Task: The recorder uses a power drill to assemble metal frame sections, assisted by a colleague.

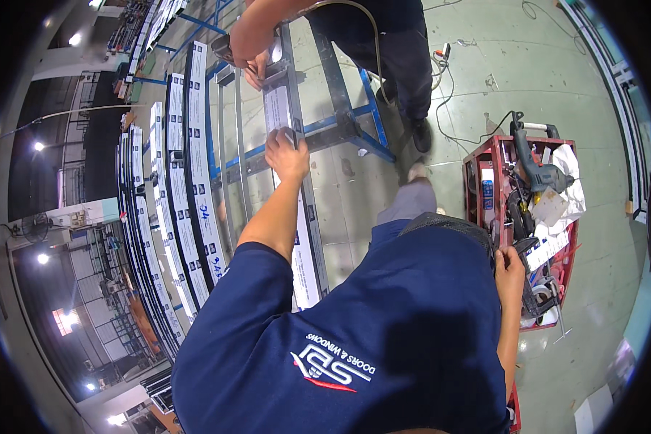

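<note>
My left hand (288, 155) rests on a long metal profile (307, 253) covered partly by white printed film. Its fingers are curled, and a small slim dark thing sticks out between them; I cannot make out its kind. Down at my right side, my right hand (510, 271) has its fingers closed at the edge of a dark pouch at my waist (452, 230), close to the red tool box (477, 195). What those fingers pinch is hidden. Across the profile, a co-worker's hand (254, 72) touches its far end, beside a dark tool (223, 49).
The tool box holds a power drill (539, 170), a white cloth (571, 184) and loose tools. Blue metal stands (372, 119) carry the profile. Several film-wrapped profiles (199, 166) lean at the left. A cable (452, 108) trails over the tiled floor; the co-worker's legs (405, 72) stand ahead.
</note>
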Action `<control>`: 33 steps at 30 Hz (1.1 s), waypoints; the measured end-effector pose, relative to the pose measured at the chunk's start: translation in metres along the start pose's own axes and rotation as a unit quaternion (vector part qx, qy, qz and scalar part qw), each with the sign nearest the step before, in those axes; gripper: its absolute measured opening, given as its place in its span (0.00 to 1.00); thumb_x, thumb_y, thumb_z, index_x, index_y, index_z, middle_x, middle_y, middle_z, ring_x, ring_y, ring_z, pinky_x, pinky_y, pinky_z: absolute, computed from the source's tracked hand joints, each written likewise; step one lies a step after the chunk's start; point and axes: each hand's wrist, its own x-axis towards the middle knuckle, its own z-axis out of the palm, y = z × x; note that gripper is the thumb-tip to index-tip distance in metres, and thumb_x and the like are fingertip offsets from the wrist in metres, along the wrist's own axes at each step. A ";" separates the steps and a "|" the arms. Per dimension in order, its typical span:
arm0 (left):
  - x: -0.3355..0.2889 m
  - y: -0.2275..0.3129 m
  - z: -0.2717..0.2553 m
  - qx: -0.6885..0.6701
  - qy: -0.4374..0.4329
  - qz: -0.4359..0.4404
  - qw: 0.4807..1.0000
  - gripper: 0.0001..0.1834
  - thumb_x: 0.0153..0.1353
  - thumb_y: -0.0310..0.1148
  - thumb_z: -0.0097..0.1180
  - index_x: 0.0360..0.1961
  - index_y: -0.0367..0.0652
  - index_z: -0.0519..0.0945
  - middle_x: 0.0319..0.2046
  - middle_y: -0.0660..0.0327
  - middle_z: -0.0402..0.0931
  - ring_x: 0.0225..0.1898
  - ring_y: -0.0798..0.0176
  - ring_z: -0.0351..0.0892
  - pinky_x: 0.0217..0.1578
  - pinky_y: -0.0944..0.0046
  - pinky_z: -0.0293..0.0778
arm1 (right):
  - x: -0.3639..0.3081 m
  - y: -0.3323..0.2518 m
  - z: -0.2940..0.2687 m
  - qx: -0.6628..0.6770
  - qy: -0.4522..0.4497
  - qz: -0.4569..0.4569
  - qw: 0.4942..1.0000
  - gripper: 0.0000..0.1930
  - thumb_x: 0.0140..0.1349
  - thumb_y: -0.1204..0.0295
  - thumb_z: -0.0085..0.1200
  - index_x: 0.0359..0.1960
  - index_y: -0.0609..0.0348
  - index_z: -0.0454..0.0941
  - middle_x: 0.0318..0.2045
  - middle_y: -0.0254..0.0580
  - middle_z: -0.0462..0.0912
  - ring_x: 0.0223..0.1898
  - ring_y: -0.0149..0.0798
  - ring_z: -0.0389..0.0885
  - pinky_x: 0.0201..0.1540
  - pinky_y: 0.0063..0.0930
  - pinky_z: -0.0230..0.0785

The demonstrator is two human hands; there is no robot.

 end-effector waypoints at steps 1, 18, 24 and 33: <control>0.000 0.001 0.000 0.002 -0.002 0.001 1.000 0.35 0.61 0.47 0.65 0.68 0.48 0.72 0.71 0.51 0.65 0.75 0.41 0.58 0.74 0.39 0.54 | -0.001 0.000 0.002 0.004 0.002 -0.009 1.000 0.09 0.73 0.68 0.58 0.44 0.62 0.81 0.33 0.58 0.86 0.34 0.55 0.86 0.41 0.43 0.76; -0.001 -0.004 0.004 0.003 0.005 0.010 1.000 0.36 0.59 0.46 0.66 0.69 0.51 0.71 0.71 0.52 0.64 0.75 0.42 0.57 0.74 0.39 0.53 | -0.015 0.016 -0.003 0.024 -0.012 0.032 0.999 0.10 0.74 0.69 0.57 0.45 0.65 0.80 0.36 0.55 0.87 0.37 0.50 0.87 0.44 0.39 0.77; -0.001 -0.004 0.005 0.004 0.007 0.005 1.000 0.36 0.59 0.46 0.66 0.68 0.52 0.71 0.70 0.53 0.64 0.75 0.42 0.57 0.74 0.39 0.52 | -0.010 0.016 -0.003 0.009 -0.002 0.023 1.000 0.09 0.73 0.69 0.58 0.45 0.63 0.81 0.34 0.54 0.87 0.34 0.50 0.87 0.42 0.40 0.77; 0.000 -0.005 0.006 0.005 0.004 0.007 1.000 0.36 0.59 0.46 0.65 0.68 0.52 0.71 0.70 0.52 0.64 0.75 0.43 0.57 0.75 0.40 0.51 | -0.010 0.008 -0.010 0.004 0.000 0.020 1.000 0.09 0.73 0.69 0.58 0.44 0.64 0.81 0.34 0.54 0.87 0.34 0.49 0.86 0.42 0.39 0.76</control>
